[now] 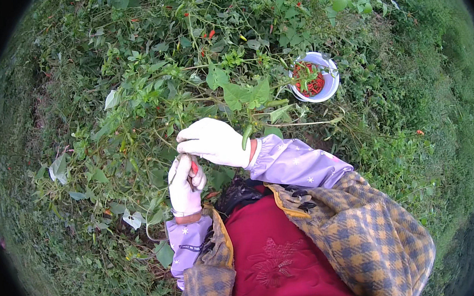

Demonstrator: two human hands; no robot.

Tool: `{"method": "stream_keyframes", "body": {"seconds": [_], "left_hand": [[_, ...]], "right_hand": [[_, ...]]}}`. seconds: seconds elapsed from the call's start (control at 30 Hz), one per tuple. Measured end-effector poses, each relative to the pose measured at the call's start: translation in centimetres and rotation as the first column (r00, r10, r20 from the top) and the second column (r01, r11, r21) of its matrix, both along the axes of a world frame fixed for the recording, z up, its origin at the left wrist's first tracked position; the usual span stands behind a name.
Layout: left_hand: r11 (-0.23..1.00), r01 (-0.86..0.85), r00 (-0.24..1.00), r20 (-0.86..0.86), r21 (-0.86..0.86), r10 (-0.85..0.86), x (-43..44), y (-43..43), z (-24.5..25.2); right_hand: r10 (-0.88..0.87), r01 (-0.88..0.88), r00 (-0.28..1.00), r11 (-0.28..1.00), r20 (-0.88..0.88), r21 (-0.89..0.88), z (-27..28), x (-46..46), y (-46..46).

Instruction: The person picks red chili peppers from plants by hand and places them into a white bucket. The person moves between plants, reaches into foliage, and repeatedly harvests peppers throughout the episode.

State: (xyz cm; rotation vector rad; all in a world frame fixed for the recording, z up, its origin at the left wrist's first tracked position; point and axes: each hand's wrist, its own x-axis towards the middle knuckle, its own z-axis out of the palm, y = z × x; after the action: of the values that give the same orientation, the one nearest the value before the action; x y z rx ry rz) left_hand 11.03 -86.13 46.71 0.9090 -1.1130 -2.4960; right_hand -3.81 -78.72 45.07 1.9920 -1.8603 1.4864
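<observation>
My left hand, in a white glove, is closed around a red chili pepper that shows between its fingers. My right hand, gloved the same way, reaches across from the right. Its bent fingertips meet the top of my left hand, and whatever may be between them is hidden. A green chili pepper hangs over the right wrist. Around both hands spread the leafy stems of a chili plant. To the upper right, a white bucket holds many red chilies.
Red chilies and a yellowish one hang farther off among the foliage. A twig with leaves juts right beyond my right wrist. Broad vine leaves lie between my right hand and the bucket. Dense weeds cover the ground.
</observation>
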Motion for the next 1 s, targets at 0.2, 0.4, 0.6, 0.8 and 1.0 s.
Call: {"method": "stream_keyframes", "body": {"seconds": [0.2,0.4,0.6,0.8,1.0], "left_hand": [[0.978,0.177,0.927,-0.315,-0.106,-0.202,1.4,1.6,3.4],[0.862,0.148,0.976,0.214,-0.485,-0.047,1.8,1.4,6.4],[0.686,0.142,0.968,0.245,-0.713,0.053,3.5,0.4,12.3],[0.475,0.261,0.952,0.305,-0.84,0.016,-1.9,-0.5,16.9],[0.214,0.593,0.777,0.481,-0.776,-0.407,-17.7,2.2,7.1]], "right_hand": [[-0.245,0.246,0.969,0.968,0.027,-0.051,2.3,-3.4,-1.2],[-0.608,0.613,0.79,0.788,0.084,-0.06,3.4,-15.7,-0.8],[-0.635,0.29,0.75,0.565,0.183,0.773,-11.8,-20.0,3.2],[-0.385,-0.072,0.847,0.6,0.367,0.796,-13.4,-6.7,5.0],[-0.139,-0.107,0.896,0.854,0.421,0.51,-8.6,5.7,2.6]]}}
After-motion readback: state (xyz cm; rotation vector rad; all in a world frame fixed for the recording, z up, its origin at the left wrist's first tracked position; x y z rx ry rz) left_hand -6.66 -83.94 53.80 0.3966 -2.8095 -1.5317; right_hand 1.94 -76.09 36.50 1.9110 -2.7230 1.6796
